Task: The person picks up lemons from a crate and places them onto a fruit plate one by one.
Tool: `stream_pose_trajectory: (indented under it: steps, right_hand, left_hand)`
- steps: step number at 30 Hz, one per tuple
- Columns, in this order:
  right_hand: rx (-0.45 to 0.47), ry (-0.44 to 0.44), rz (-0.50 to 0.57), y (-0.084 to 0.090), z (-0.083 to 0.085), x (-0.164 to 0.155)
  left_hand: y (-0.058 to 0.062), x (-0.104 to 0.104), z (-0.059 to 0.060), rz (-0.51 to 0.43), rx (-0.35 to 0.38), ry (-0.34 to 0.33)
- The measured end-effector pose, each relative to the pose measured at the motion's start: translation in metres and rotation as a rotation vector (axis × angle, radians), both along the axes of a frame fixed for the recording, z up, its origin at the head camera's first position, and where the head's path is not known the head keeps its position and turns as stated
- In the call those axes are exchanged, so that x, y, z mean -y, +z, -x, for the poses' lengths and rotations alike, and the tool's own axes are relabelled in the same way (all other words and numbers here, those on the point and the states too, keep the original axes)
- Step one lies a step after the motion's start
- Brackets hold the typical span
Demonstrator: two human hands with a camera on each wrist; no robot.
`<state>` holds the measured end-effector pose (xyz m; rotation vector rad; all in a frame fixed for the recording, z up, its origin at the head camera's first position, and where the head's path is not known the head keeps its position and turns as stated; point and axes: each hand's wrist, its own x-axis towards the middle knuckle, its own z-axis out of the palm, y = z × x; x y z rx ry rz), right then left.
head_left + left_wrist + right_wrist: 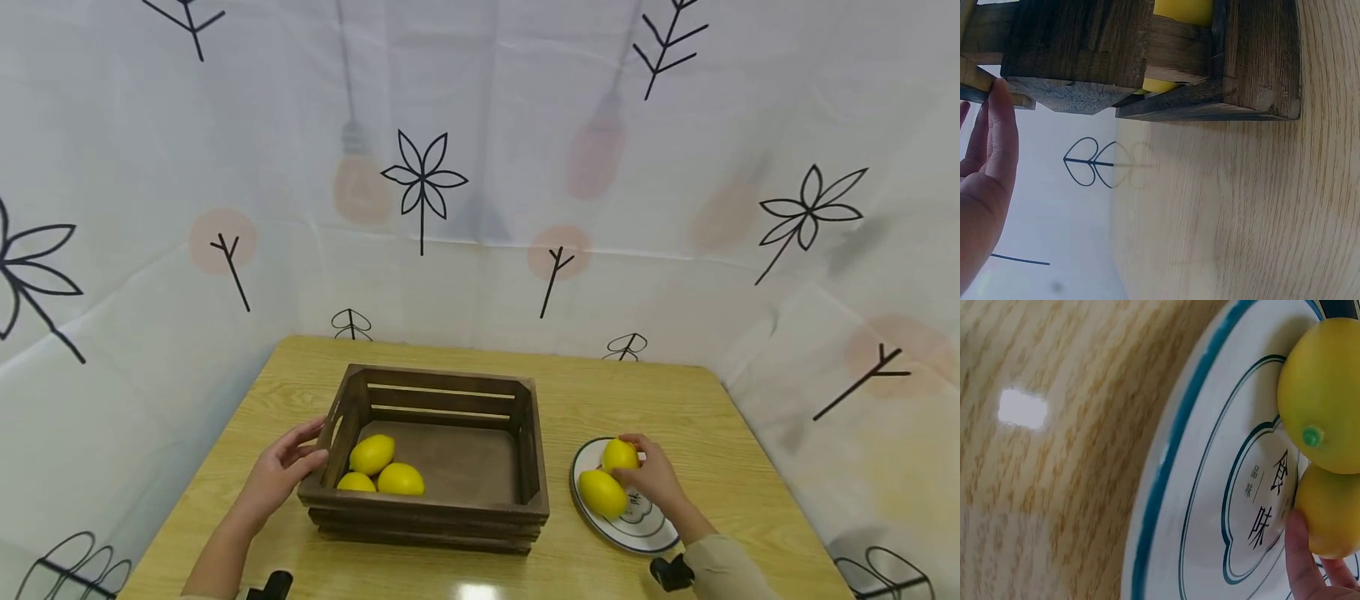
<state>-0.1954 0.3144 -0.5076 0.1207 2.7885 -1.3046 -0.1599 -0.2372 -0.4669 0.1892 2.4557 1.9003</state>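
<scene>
A pale cloth [487, 292] printed with leaves and stems hangs behind your wood-grained table [622, 396]. On the right sits a round plate [643, 540] with two lemons: your right hand [652, 479] grips the far lemon [621, 454], thumb and fingers on opposite sides, while the near lemon [603, 495] lies against it. Your left hand [279, 468], fingers extended, touches the left end of the slatted crate [427, 537], where three lemons [372, 455] are grouped on the left.

For a sound hold, keep your fingers spread around the fruit's middle; its rounded skin could well slip from a fingertip pinch. Lift straight up, because dragging sideways would probably roll the near lemon off the plate. Light left-hand contact should be enough to steady the crate.
</scene>
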Motion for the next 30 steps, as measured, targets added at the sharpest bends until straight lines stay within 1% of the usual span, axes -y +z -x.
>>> stream_pose_trajectory:
  steps: [10,17,26,30]
  right_hand:
    - [0.014,0.015,0.006,0.001,0.001,-0.001]
    - [0.020,0.008,0.003,0.010,0.002,-0.003]
    - [-0.013,0.028,-0.030,0.022,0.002,-0.007]
    - [-0.045,0.040,-0.021,0.027,0.003,-0.009]
  left_hand:
    - [0.000,0.000,0.001,0.000,0.001,-0.002]
    - [0.000,0.000,0.000,-0.003,0.008,0.005]
    - [0.002,-0.001,-0.001,0.008,0.017,0.009]
    - [0.002,-0.001,-0.001,0.011,0.020,0.009]
